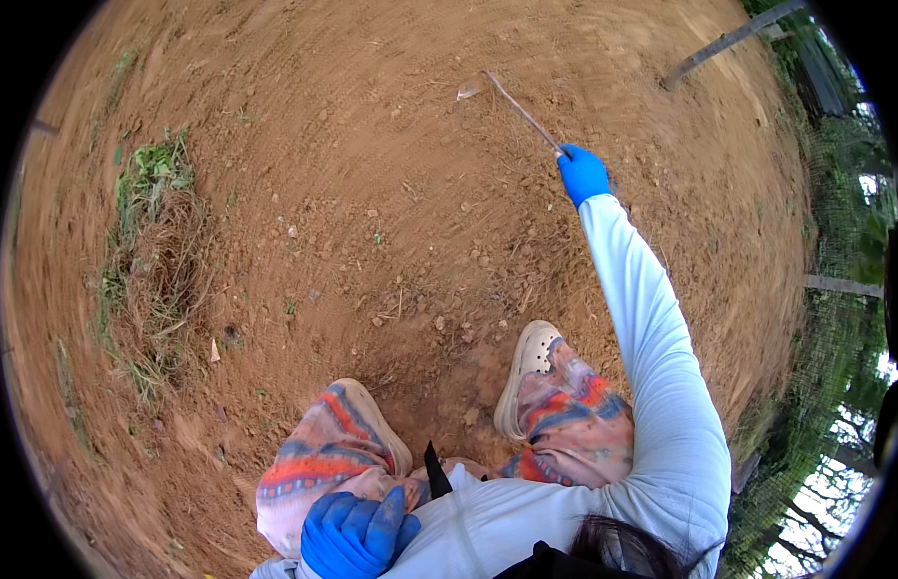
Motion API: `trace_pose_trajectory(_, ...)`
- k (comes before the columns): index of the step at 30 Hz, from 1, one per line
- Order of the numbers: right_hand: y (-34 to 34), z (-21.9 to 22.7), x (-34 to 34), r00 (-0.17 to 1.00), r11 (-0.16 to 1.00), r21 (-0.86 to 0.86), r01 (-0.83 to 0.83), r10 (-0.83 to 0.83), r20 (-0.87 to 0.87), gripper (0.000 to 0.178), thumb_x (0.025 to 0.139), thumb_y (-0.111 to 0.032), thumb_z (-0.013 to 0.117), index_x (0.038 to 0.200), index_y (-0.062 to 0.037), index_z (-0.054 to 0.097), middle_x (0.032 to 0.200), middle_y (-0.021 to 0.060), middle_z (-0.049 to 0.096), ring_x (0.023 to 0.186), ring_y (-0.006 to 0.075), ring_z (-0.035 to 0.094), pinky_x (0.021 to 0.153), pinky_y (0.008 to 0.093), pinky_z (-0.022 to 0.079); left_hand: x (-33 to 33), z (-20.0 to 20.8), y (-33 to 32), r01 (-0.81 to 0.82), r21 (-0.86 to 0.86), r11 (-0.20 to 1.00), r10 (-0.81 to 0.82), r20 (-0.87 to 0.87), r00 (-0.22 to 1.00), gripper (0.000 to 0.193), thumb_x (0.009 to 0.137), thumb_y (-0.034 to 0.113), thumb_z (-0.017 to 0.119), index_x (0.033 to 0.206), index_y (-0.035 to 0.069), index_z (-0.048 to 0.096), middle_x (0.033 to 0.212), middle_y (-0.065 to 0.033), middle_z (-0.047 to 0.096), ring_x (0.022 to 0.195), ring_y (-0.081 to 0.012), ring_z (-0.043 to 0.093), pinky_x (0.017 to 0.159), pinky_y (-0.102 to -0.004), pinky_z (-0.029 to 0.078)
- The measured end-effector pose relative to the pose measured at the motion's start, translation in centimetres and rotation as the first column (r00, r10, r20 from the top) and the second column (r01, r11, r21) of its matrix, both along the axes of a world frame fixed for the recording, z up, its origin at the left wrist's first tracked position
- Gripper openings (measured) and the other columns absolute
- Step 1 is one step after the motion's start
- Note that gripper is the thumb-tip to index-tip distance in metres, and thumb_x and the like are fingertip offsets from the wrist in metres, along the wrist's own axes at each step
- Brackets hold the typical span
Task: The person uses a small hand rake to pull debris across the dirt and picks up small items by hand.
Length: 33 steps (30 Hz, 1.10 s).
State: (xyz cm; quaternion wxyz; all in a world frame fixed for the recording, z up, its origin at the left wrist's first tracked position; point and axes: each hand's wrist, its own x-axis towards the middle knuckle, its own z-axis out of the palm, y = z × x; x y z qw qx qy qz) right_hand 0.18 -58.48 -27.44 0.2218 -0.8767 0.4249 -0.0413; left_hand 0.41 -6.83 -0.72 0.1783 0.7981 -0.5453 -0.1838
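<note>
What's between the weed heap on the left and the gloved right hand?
Head view: brown soil with small clods and a green sprig between weed heap and right hand.

two hands: one left hand (352,533), one right hand (585,177). two blue gloves (345,540), one per hand. one thin stick (524,113). one pale piece (467,91) by the stick's tip, too blurred to name. two shoes: left shoe (379,420), right shoe (512,407). two patterned trouser legs (318,458). two pale sleeves (651,314), one mostly cropped. one black strip (436,473) at the lap. one weed heap (159,265). one tan flake (215,350). posts (729,43): at least two, right side. one mesh fence (823,347). clods (373,213): many, too small to count. green sprigs (378,237): several, exact number unclear.
</note>
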Motion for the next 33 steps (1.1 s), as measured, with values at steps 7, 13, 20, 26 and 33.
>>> trace_pose_trajectory(7, 0.8, -0.3, 3.2, 0.989, 0.990, 0.049, -0.132, 0.135, -0.066, 0.032, 0.085, -0.030, 0.054, 0.105, -0.0069, 0.062, 0.100, 0.0182, 0.063, 0.093, 0.0361, 0.059, 0.080, 0.0437, 0.046, 0.7, 0.1, -0.2, 0.024, 0.098, 0.995, -0.019, -0.058, 0.998, 0.036, 0.077, 0.024, 0.066, 0.107, 0.006, 0.057, 0.077, -0.0066, 0.056, 0.067, -0.0244, 0.054, 0.061, -0.0390, 0.044)
trace_pose_trajectory(13, -0.5, 2.5, -10.1, 0.991, 0.956, 0.278, 0.089, -0.058, -0.117, 0.033, 0.084, -0.027, 0.058, 0.111, -0.0085, 0.062, 0.092, 0.0144, 0.066, 0.085, 0.0259, 0.064, 0.075, 0.0355, 0.049, 0.9, -0.3, -0.2, 0.017, 0.070, 0.997, -0.013, -0.058, 0.998, 0.037, 0.076, 0.023, 0.066, 0.107, 0.005, 0.057, 0.077, -0.0066, 0.056, 0.069, -0.0245, 0.054, 0.062, -0.0388, 0.043)
trace_pose_trajectory(20, -3.8, -0.7, -5.3, 0.961, 0.966, 0.167, 0.199, -0.226, 0.159, 0.033, 0.086, -0.029, 0.056, 0.110, -0.0075, 0.062, 0.094, 0.0161, 0.066, 0.086, 0.0294, 0.063, 0.076, 0.0376, 0.048, 1.4, -0.6, -1.5, 0.058, 0.025, 0.998, -0.057, -0.039, 0.998, 0.037, 0.076, 0.023, 0.066, 0.107, 0.005, 0.057, 0.077, -0.0065, 0.055, 0.070, -0.0245, 0.054, 0.063, -0.0387, 0.043)
trace_pose_trajectory(26, -4.7, -2.9, 1.2, 0.976, 0.976, 0.075, 0.203, -0.208, 0.064, 0.032, 0.085, -0.027, 0.053, 0.109, -0.0078, 0.062, 0.098, 0.0185, 0.064, 0.091, 0.0353, 0.060, 0.080, 0.0412, 0.047, 1.1, -0.4, -1.7, 0.069, 0.024, 0.997, -0.068, -0.030, 0.997, 0.038, 0.075, 0.023, 0.067, 0.107, 0.005, 0.057, 0.077, -0.0064, 0.055, 0.071, -0.0245, 0.054, 0.063, -0.0386, 0.043)
trace_pose_trajectory(33, 0.1, -1.5, -11.5, 0.958, 0.864, 0.418, 0.283, -0.279, -0.071, 0.041, 0.087, -0.029, 0.053, 0.121, -0.0073, 0.055, 0.106, 0.0191, 0.062, 0.099, 0.0338, 0.059, 0.084, 0.0385, 0.047, -0.3, 0.2, -0.1, 0.070, -0.001, 0.998, -0.070, -0.021, 0.997, 0.039, 0.075, 0.022, 0.067, 0.108, 0.005, 0.057, 0.077, -0.0063, 0.055, 0.071, -0.0245, 0.054, 0.063, -0.0385, 0.043)
